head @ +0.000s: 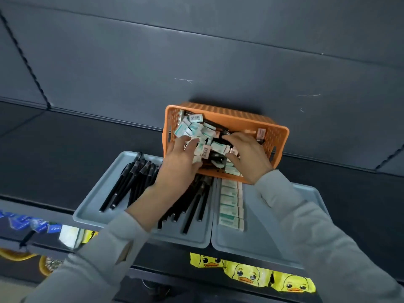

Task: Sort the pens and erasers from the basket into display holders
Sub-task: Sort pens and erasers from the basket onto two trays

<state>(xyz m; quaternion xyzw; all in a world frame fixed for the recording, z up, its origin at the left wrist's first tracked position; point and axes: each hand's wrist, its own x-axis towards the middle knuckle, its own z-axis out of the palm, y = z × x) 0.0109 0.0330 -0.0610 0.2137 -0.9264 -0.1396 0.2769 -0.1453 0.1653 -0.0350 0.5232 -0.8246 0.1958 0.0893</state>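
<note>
Head view.

Surface: dark grey shelf [43, 149] with a dark grey back panel [196, 51] that has pale scratches. Yellow duck-print packets [247, 274] show below the shelf's front edge, right of centre. Blue packets [21, 221] hang below its left front.

Orange perforated basket [240, 119] sits at the back of the shelf, tipped toward the camera. It holds mixed white-green boxed erasers [190, 127] and black pens [218, 139].

Two grey trays sit side by side at the front edge. The left tray [98, 197] holds loose black tray pens [131, 182]. The right tray [229, 239] holds a row of tray erasers [231, 204] along its left edge.

Left hand [181, 162] is inside the basket, fingers spread and fairly straight, resting on the erasers and gripping nothing. Right hand [247, 154] is also inside, fingers bent over the contents and thumb underneath. Cannot tell whether it grips an item. Both sleeves are grey.

Writing: a barcode label [195, 118] on one eraser at the basket's back left. The digits and the print on the eraser sleeves are illegible.
</note>
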